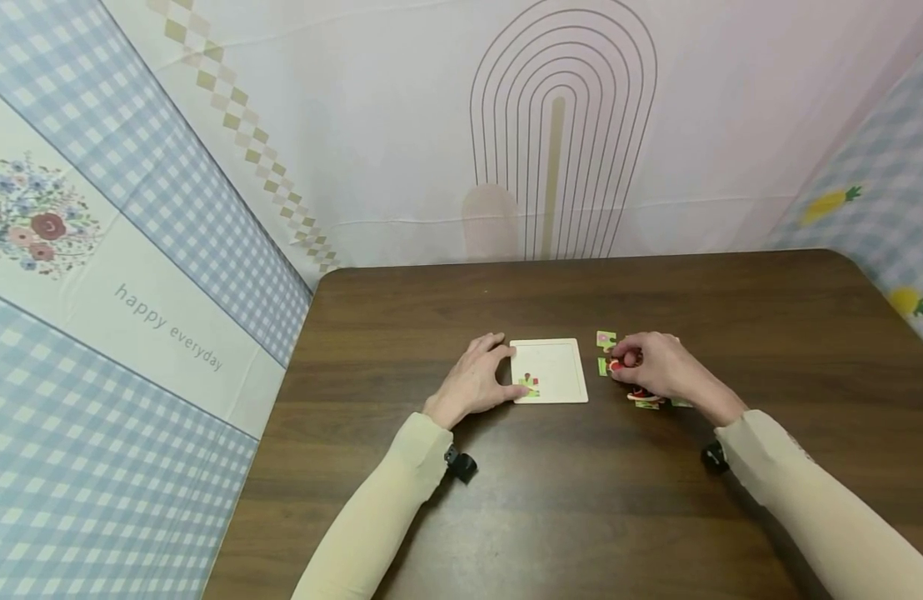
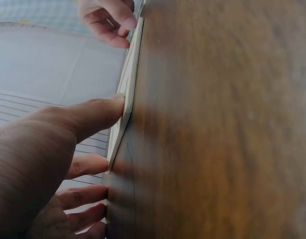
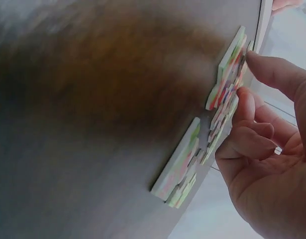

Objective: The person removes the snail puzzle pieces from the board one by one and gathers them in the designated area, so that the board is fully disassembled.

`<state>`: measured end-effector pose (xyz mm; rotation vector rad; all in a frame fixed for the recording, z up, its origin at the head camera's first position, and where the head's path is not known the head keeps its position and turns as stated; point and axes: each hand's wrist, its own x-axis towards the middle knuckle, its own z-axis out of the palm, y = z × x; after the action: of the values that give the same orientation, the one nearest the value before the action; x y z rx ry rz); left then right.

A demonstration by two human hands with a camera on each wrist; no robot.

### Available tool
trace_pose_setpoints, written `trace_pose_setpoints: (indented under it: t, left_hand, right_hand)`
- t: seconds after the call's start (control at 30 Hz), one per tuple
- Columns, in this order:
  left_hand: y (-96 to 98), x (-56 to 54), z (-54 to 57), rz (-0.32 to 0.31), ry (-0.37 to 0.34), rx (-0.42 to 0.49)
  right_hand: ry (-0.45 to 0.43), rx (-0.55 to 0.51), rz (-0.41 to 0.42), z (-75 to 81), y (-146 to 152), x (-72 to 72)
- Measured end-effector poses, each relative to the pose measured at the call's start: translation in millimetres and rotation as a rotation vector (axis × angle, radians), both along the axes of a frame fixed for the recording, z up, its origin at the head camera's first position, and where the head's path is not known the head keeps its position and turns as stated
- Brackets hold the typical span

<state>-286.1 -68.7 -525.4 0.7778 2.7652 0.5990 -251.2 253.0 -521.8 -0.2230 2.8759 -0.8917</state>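
Observation:
A square, pale puzzle board lies on the table, with one green-and-red puzzle piece in its near left corner. My left hand rests at the board's left side. Its thumb lies straight over the board's edge, while the other fingers reach along the side onto the table. To the right, my right hand pinches a red puzzle piece between thumb and fingers, low over the table. Several flat puzzle pieces lie under and around that hand, partly hidden by it.
The dark wooden table runs back to a patterned cloth. A blue checked cloth hangs on the left. A loose green piece lies between the board and my right hand.

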Motion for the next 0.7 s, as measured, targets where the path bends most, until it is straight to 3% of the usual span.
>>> trace_pose_setpoints:
  t: [0.1, 0.33, 0.7]
  left_hand:
    - [-1.7, -0.1, 0.3, -0.006, 0.005, -0.003]
    - [-4.9, -1.5, 2.2, -0.014, -0.021, -0.008]
    - [-3.9, -0.8, 1.2, -0.028, -0.019, -0.008]
  right_hand:
    - [0.008, -0.018, 0.009, 4.9, -12.1, 4.3]
    - [0.065, -0.016, 0.127, 9.0, -60.7, 6.5]
    - [0.004, 0.002, 0.214, 3.7, -106.7, 0.6]
